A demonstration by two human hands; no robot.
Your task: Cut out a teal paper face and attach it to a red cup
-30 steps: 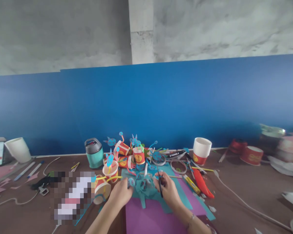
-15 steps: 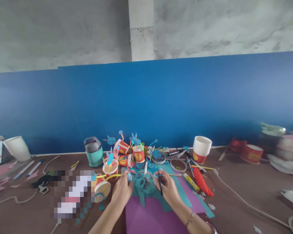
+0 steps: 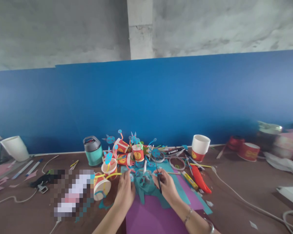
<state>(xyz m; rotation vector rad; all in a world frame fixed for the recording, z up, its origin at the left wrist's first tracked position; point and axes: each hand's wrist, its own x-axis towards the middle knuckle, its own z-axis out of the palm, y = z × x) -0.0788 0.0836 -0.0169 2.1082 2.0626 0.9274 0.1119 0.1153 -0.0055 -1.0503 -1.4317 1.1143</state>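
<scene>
My left hand [image 3: 125, 189] has its fingers drawn together around a small blue spotted paper disc [image 3: 131, 177], which shows at the thumb side. My right hand [image 3: 166, 184] grips a thin black pen-like stick [image 3: 159, 178] held upright and slightly tilted. Between the hands lie crumpled teal paper scraps [image 3: 143, 191] on teal and purple sheets [image 3: 151, 217]. Just beyond are red-and-white paper cups [image 3: 138, 153] with blue spotted paper figures [image 3: 108, 158] on bent coloured stems. Another cup [image 3: 104, 188] lies tipped beside my left hand, a yellow stem reaching from it toward my fingers.
A teal jar with a dark lid [image 3: 93, 152] stands at left. On the right are stacked cups [image 3: 200, 148], a yellow cutter [image 3: 190, 180], a red pointed object [image 3: 201, 180], a tape roll [image 3: 177, 163] and a white cable [image 3: 239, 195]. A blue partition [image 3: 161, 104] closes off the back.
My left hand has shifted slightly right and turned, showing more of its back, with the blue disc alongside. My right hand stays nearly in place. The whole view has shifted a little.
</scene>
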